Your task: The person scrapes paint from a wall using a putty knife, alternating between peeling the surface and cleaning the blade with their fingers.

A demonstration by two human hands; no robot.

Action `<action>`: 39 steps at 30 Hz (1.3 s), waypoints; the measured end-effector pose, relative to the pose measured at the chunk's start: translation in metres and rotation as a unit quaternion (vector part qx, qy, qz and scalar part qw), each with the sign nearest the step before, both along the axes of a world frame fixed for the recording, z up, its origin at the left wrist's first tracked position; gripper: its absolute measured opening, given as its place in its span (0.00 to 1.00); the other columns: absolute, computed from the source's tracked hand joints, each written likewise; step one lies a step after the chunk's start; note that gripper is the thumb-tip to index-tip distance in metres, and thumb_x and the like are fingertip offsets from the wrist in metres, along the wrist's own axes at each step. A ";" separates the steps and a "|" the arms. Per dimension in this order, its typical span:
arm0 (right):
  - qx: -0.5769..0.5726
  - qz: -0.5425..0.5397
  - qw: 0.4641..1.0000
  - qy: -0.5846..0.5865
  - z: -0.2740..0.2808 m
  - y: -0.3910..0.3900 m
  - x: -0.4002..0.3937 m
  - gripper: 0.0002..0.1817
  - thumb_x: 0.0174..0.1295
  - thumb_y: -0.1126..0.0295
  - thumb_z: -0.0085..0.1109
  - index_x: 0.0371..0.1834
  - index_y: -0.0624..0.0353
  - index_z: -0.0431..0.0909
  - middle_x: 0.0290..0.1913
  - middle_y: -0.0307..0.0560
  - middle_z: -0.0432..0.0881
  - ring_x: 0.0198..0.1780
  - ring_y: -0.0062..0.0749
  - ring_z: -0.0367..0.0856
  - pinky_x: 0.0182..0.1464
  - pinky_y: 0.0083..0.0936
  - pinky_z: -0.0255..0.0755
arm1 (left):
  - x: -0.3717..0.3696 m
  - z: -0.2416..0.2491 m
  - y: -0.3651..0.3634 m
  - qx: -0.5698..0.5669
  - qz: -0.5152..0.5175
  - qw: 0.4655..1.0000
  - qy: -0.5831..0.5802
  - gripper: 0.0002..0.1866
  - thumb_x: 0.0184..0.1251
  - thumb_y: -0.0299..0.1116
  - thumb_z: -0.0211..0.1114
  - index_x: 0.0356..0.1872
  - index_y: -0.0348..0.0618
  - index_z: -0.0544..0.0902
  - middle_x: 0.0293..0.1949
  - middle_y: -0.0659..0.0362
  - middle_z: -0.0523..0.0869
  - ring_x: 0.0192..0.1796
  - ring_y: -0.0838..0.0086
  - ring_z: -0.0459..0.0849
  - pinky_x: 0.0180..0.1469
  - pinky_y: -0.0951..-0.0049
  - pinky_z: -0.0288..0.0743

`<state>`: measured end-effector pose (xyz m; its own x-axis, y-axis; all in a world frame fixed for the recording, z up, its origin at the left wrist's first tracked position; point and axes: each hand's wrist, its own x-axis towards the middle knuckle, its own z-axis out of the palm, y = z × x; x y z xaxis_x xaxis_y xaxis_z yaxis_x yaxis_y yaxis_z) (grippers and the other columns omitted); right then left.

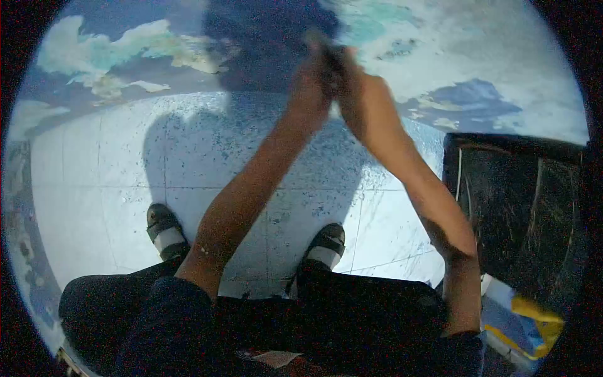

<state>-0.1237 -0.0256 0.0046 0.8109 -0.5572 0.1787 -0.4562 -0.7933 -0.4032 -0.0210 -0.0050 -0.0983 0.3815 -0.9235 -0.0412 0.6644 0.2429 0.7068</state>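
Note:
My left hand (306, 85) and my right hand (366, 94) are close together, raised in front of the wall. Both are closed around a small dark hand tool (334, 58), smeared by motion, whose exact kind I cannot tell. Just beyond the hands is the wall (264, 38), its blue paint peeling away in ragged pale patches. My arms' shadow falls across it and down onto the floor.
White floor tiles (69, 157) are strewn with paint flakes (220, 103) along the wall's foot. My feet in dark sandals (326, 242) stand on the tiles. A black panel (518, 207) is at right, with a blue, yellow and white packet (518, 320) below it.

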 end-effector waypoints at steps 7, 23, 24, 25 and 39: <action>0.025 -0.007 0.998 -0.053 -0.018 0.005 -0.002 0.21 0.72 0.69 0.53 0.67 0.58 0.67 0.23 0.55 0.81 0.27 0.48 0.85 0.28 0.40 0.75 | 0.021 0.015 0.021 -0.044 -0.022 0.988 0.144 0.29 0.78 0.59 0.49 0.52 0.40 0.80 0.47 0.56 0.85 0.45 0.71 0.84 0.49 0.68 0.79; 0.219 -0.132 0.886 -0.387 -0.051 0.012 0.034 0.23 0.75 0.66 0.46 0.67 0.69 0.66 0.47 0.48 0.80 0.46 0.30 0.78 0.47 0.23 0.72 | 0.010 0.061 0.023 -0.036 0.108 0.964 -0.240 0.17 0.79 0.42 0.53 0.41 0.36 0.76 0.31 0.59 0.78 0.33 0.78 0.74 0.36 0.73 0.70; 0.220 -0.132 0.887 -0.385 -0.053 0.015 0.035 0.23 0.75 0.66 0.46 0.67 0.69 0.66 0.47 0.48 0.80 0.46 0.30 0.78 0.47 0.23 0.72 | 0.016 0.067 0.024 -0.037 0.103 0.966 -0.235 0.17 0.79 0.42 0.52 0.37 0.36 0.73 0.30 0.57 0.76 0.35 0.76 0.73 0.39 0.72 0.70; 0.212 -0.150 0.886 -0.385 -0.046 0.015 0.042 0.22 0.75 0.65 0.46 0.65 0.70 0.68 0.47 0.48 0.80 0.47 0.30 0.78 0.48 0.23 0.72 | 0.024 0.072 0.025 -0.037 0.115 0.964 -0.236 0.17 0.79 0.42 0.52 0.37 0.36 0.73 0.30 0.57 0.76 0.35 0.76 0.73 0.39 0.72 0.70; 0.285 -0.200 0.843 -0.410 -0.089 0.030 0.019 0.20 0.80 0.57 0.41 0.49 0.64 0.76 0.24 0.36 0.72 0.26 0.20 0.68 0.30 0.22 0.63 | 0.020 0.030 0.021 0.003 -0.050 0.947 -0.318 0.19 0.78 0.43 0.53 0.42 0.33 0.80 0.33 0.53 0.83 0.37 0.70 0.81 0.43 0.69 0.74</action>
<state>-0.1046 0.0039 -0.0841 0.2711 -0.9418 0.1990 -0.0238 -0.2132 -0.9767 -0.0005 0.0163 -0.0683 0.2425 -0.9567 0.1612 0.1242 0.1954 0.9728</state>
